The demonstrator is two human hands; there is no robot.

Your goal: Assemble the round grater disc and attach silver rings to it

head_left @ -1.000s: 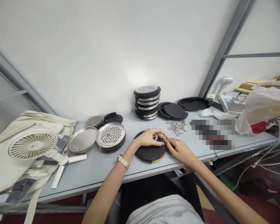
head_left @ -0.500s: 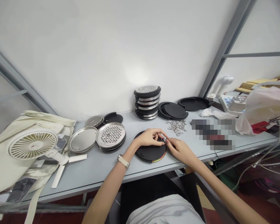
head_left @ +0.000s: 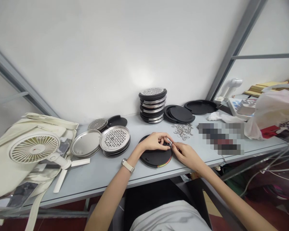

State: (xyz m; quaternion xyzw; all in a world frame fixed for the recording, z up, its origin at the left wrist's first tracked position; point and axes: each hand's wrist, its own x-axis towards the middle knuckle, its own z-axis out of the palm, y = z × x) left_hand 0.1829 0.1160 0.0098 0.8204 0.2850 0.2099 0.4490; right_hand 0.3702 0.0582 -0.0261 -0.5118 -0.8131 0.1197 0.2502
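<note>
A round black disc (head_left: 156, 158) lies flat on the table in front of me, with a shiny rim that reflects colours at its near right edge. My left hand (head_left: 154, 141) rests over its far half, thumb and fingers closed in a pinch at the disc's right side. There, a small metal wire clip (head_left: 169, 144) shows between the fingertips of both hands. My right hand (head_left: 186, 154) pinches at the same spot from the right, just off the rim. Fingers partly cover the clip, so how it sits on the disc is hidden. Loose wire clips (head_left: 183, 131) lie in a heap beyond.
Perforated metal grater discs (head_left: 115, 139) and plain metal discs (head_left: 86, 143) are stacked at left. A tall stack of discs (head_left: 153, 106) stands by the wall, beside black lids (head_left: 179, 114). A white fan (head_left: 36, 148) and plastic bag (head_left: 274, 109) flank the table.
The view has shifted very slightly. Both hands keep their pinch at the disc's right edge, with only tiny finger movement.
</note>
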